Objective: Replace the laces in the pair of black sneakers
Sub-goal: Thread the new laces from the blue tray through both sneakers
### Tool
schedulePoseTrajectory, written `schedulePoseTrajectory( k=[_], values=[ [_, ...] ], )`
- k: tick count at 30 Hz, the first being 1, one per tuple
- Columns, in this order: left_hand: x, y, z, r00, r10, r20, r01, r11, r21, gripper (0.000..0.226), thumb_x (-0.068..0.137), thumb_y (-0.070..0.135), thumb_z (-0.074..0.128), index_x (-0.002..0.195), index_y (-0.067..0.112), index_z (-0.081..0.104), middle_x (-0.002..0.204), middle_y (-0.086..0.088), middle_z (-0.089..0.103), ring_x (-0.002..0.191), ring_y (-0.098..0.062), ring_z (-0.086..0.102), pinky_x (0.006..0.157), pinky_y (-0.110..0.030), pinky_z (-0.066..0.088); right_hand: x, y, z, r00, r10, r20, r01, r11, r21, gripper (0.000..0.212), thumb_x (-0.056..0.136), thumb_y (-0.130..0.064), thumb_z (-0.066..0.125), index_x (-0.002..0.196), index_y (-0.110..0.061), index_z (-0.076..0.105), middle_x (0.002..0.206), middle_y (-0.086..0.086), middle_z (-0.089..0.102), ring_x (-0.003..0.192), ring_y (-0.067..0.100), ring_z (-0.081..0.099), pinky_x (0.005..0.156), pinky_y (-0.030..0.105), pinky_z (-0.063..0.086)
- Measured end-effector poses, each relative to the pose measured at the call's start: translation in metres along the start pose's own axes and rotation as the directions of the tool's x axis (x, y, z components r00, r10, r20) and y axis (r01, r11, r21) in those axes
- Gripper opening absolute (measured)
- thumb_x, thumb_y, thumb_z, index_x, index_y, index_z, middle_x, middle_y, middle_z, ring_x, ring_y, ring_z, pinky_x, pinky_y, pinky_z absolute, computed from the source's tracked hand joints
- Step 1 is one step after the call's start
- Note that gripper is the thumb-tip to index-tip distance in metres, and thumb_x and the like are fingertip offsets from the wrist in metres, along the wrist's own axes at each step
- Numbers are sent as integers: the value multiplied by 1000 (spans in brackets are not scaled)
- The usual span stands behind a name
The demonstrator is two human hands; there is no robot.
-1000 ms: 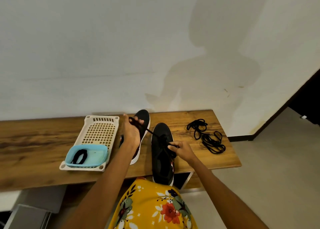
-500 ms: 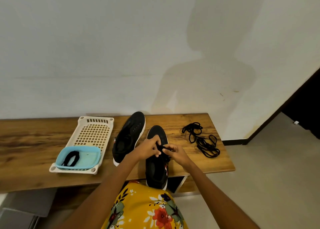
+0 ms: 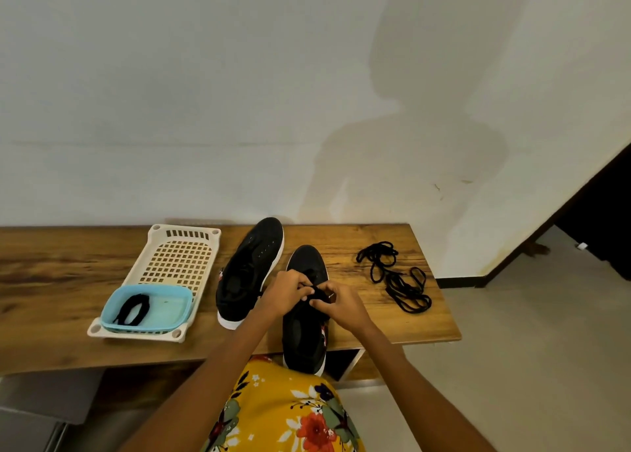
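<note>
Two hands meet over the nearer black sneaker: the left hand and right hand both pinch a bunched black lace at its eyelets. Two matte, white-soled sneakers sit on the wooden table; the second sneaker lies left of the hands, laceless. One loose tangle of laces lies to their right. Further left, one cream lattice tray carries one blue tub holding one coiled lace.

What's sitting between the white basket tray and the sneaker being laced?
The other black sneaker, unlaced, lying on the wooden bench, as the head view shows.
</note>
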State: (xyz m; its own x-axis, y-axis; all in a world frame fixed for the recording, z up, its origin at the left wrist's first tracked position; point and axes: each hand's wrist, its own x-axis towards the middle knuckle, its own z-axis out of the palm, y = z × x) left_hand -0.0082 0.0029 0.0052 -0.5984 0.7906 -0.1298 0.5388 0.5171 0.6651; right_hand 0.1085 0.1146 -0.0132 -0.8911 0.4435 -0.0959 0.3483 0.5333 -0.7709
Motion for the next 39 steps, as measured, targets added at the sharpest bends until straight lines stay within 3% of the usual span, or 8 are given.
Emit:
schedulePoseTrajectory(
  k=[4,7,14,19,25,30,33,39],
  values=[
    [2,-3,-1,1000,-8,16,9,999,-34,17,89,21,62,98,10,71,81,-5,71,70,-4,59,61,-7,38,2,-4,7,995,-25,-93,12,991,-131,21,91,-27,58,104,-13,66,93,4,69,78,13,59,61,24,39],
    [5,-5,-8,995,26,95,-25,1000,-9,20,89,22,62,104,10,69,97,-4,68,89,-11,62,76,-17,45,5,-5,13,992,-5,-128,-21,981,-194,22,93,-28,54,103,-9,61,88,8,66,78,21,61,60,31,40],
    [8,-10,-11,984,76,164,-77,997,-5,28,84,22,69,109,11,67,105,-2,65,93,-7,56,88,-23,46,11,2,11,995,83,-47,-81,996,29,18,95,-22,52,102,-10,64,92,5,67,83,17,62,67,29,44],
    [6,-12,-2,998,12,54,-6,994,-105,15,85,24,67,96,15,71,88,5,67,78,-1,58,70,-7,41,4,14,-2,997,12,78,-28,976,214,13,91,-22,60,100,-15,67,92,0,67,86,11,63,73,24,48],
    [3,-11,9,999,-40,-13,37,984,-173,5,87,22,64,85,17,64,76,9,58,70,0,53,58,-9,37,4,7,4,1000,-1,-17,2,998,68,16,89,-25,63,102,-17,67,89,-7,66,75,2,58,64,17,43],
    [7,-20,-2,998,-15,57,25,984,-174,11,87,27,64,76,26,67,91,12,52,89,-5,52,88,-26,41,5,-3,17,990,-9,-139,-3,996,-84,9,90,-21,55,94,-15,61,77,-2,58,69,12,54,56,25,35],
    [14,-19,-10,990,-92,106,100,992,-75,28,93,37,52,68,33,64,99,8,60,105,-11,50,105,-39,25,2,-4,22,984,-32,-173,8,990,-140,2,93,-19,51,91,-18,52,76,0,54,65,13,49,51,22,30],
    [23,-11,-26,935,-57,351,157,952,-263,18,91,20,61,102,8,67,85,3,62,70,-7,56,72,-17,46,0,-2,23,969,-26,-247,-28,977,-211,16,93,-30,55,100,-17,58,83,-1,62,67,7,51,49,16,29]
  ],
)
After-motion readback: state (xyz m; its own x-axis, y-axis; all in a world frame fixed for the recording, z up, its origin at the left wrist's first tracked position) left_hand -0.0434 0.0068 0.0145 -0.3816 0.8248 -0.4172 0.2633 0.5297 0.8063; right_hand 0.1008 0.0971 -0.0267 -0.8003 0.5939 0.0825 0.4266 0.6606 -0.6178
